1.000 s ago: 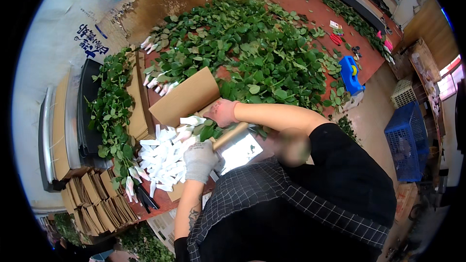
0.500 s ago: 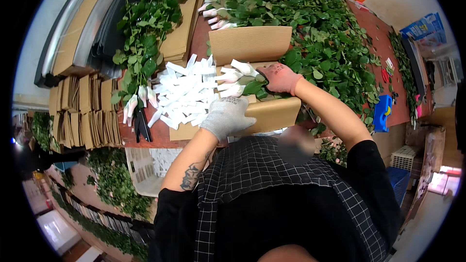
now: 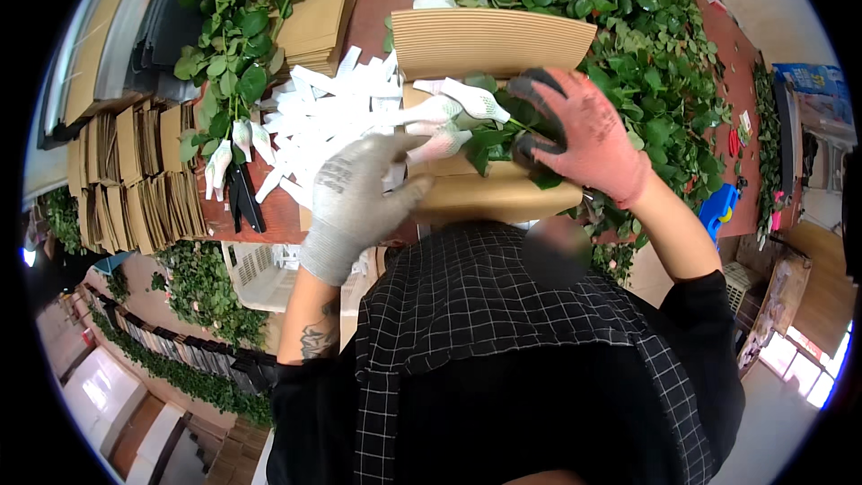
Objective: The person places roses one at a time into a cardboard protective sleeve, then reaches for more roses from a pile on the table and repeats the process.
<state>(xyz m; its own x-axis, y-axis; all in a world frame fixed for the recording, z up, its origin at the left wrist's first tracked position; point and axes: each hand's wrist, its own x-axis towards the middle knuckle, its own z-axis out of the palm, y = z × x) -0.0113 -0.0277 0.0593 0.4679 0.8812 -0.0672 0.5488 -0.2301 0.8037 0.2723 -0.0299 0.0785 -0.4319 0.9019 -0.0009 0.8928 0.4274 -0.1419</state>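
Note:
Several roses with their heads in white mesh sleeves (image 3: 474, 101) lie on a brown corrugated cardboard sheet (image 3: 489, 40), its far flap raised and its near flap bent up toward me. My right hand (image 3: 588, 135), in a pink glove with dark fingertips, arches over the stems and leaves just right of the heads, thumb and fingers apart. In a pale grey glove, my left hand (image 3: 355, 202) is raised at the sheet's near left corner. Its fingers are spread and slightly blurred, with nothing in them. Loose white strips (image 3: 328, 112) are heaped beyond it.
To the left are sleeved roses (image 3: 217, 166), a black tool (image 3: 242, 202) and stacked folded cardboard (image 3: 139, 175). Leafy rose stems (image 3: 664, 99) cover the table's right side, beside a blue tape dispenser (image 3: 718, 208). A white crate (image 3: 260, 274) stands below the table's near edge.
My left hand has come off the near flap and moved left, its fingers spreading. My right hand has loosened from beside the rose heads and shifted right. The view has tilted a little.

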